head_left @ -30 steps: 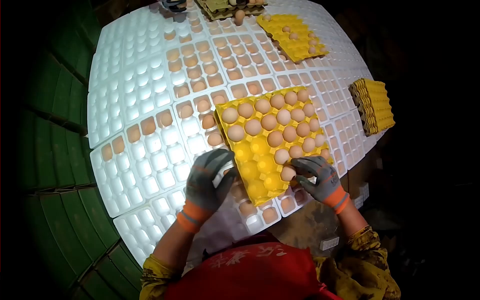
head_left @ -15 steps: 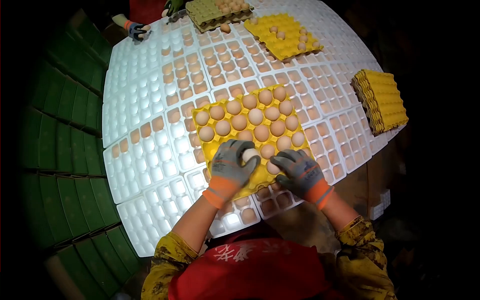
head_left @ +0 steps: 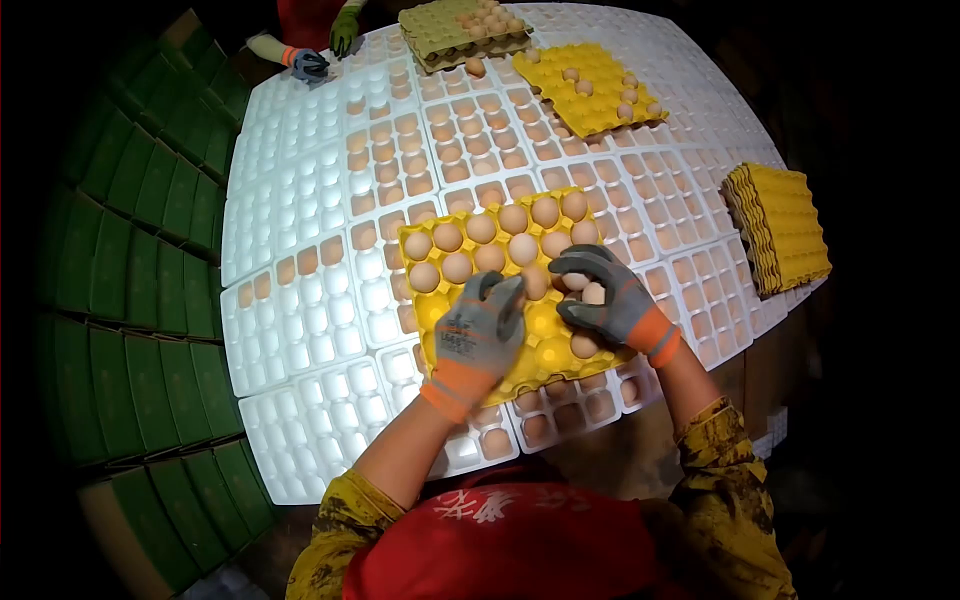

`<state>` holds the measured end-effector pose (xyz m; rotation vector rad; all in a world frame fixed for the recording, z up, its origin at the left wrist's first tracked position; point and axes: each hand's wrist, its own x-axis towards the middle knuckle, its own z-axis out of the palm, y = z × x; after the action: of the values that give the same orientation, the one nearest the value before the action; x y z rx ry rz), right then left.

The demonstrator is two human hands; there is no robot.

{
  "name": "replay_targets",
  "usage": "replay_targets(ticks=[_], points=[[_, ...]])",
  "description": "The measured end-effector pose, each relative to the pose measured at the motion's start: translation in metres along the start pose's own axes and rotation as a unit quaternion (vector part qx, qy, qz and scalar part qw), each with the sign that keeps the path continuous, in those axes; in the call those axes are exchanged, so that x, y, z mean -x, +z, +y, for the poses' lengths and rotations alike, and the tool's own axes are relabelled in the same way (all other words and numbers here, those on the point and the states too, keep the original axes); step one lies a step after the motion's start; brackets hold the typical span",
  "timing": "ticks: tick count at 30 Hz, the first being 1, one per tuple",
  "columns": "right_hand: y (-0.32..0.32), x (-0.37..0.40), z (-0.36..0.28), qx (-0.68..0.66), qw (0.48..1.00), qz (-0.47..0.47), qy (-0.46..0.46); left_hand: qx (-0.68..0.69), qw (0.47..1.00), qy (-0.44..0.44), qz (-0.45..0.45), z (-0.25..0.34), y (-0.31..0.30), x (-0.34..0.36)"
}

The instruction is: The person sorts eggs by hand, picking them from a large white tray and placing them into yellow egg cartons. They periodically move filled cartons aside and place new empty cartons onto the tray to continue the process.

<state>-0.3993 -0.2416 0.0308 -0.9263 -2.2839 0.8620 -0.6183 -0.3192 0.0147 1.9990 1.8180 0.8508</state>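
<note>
A yellow egg tray [head_left: 553, 357] lies in front of me over the white moulded trays, with brown eggs [head_left: 481, 229] filling its far rows. Several of its nearer cups hold no egg. My left hand [head_left: 482, 328], in a grey glove with an orange cuff, has its fingers curled beside an egg [head_left: 535, 283] near the tray's middle; what lies inside the fingers is hidden. My right hand [head_left: 612, 300], gloved alike, curls round two eggs [head_left: 593, 294] above the tray's right side. Below it another egg [head_left: 584, 345] sits in the tray.
White moulded trays [head_left: 300, 345] cover the table, many holding eggs. A stack of yellow trays [head_left: 785, 230] stands at right. Farther back are a yellow tray [head_left: 590, 100] and greenish trays [head_left: 440, 35]. Another person's gloved hands [head_left: 308, 64] work at far left. Green boxes [head_left: 130, 395] line the left.
Fewer eggs sit in the tray's near middle. My right hand has moved up and now holds two eggs; the pale egg in my left hand no longer shows. The view has shifted slightly.
</note>
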Motion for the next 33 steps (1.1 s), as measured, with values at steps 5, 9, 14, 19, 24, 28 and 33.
replay_targets(ticks=[5, 9, 14, 19, 24, 28, 33], points=[[0.047, -0.041, -0.013, 0.393, 0.911, -0.105, 0.064, -0.218, 0.973, 0.004, -0.072, -0.017, -0.015, -0.019], [0.051, -0.043, -0.019, 0.396, 0.909, -0.104, 0.082, -0.287, 0.948, 0.006, -0.136, -0.018, 0.014, -0.027], [0.023, -0.026, -0.002, -0.093, 0.981, 0.038, 0.166, -0.242, 0.96, -0.03, -0.136, -0.022, 0.01, -0.034], [0.04, -0.036, -0.068, -0.424, 0.846, 0.11, 0.304, 0.079, 0.991, -0.067, 0.079, -0.065, -0.079, 0.013], [0.151, -0.1, -0.113, -0.209, 0.971, -0.008, 0.118, 0.008, 0.934, -0.277, 0.224, -0.229, -0.149, 0.083], [0.254, -0.183, -0.136, -0.015, 0.999, -0.034, 0.027, -0.084, 0.925, -0.294, 0.224, -0.298, -0.169, 0.089], [0.332, -0.24, -0.141, 0.201, 0.959, -0.136, 0.146, -0.138, 0.926, -0.337, 0.098, -0.332, -0.157, 0.064]])
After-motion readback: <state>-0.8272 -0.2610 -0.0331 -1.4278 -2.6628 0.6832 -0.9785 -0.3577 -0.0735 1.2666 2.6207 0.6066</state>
